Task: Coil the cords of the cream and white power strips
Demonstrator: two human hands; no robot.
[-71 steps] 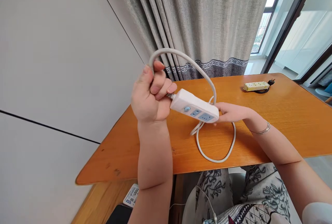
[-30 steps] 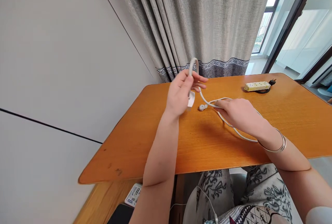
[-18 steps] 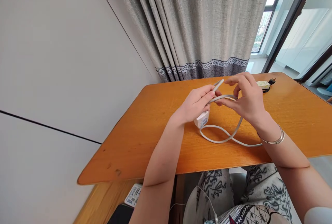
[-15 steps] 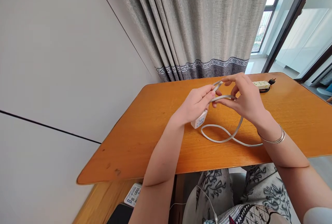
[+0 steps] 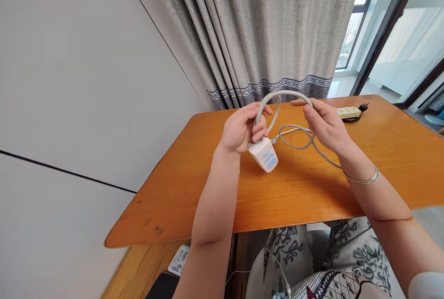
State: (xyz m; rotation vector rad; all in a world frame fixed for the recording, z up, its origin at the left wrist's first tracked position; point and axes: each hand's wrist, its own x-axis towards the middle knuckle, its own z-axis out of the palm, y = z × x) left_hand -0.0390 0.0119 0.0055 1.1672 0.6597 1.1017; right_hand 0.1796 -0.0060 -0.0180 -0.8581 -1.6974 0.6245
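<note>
A white power strip (image 5: 264, 155) with pale blue patches on its end hangs tilted just below my left hand (image 5: 247, 125). The fingers of that hand are curled around a light grey cable (image 5: 284, 93) above the strip. From there the cable arches over to my right hand (image 5: 326, 121), which pinches it between thumb and fingers. More of the cable loops between the hands and runs down past my right wrist. A small connector shows at the strip's right side. Whether the strip touches the table is hard to tell.
The orange-brown wooden table (image 5: 194, 188) has its near edge above my lap. Another power strip (image 5: 348, 112), cream with a black plug, lies at the back right. A grey curtain (image 5: 277, 35) hangs behind, and a white panel wall (image 5: 69, 105) stands at left.
My hands have moved apart, and the cable between them now forms a raised arch. The left hand has turned and shifted left. The white strip shows more of its end.
</note>
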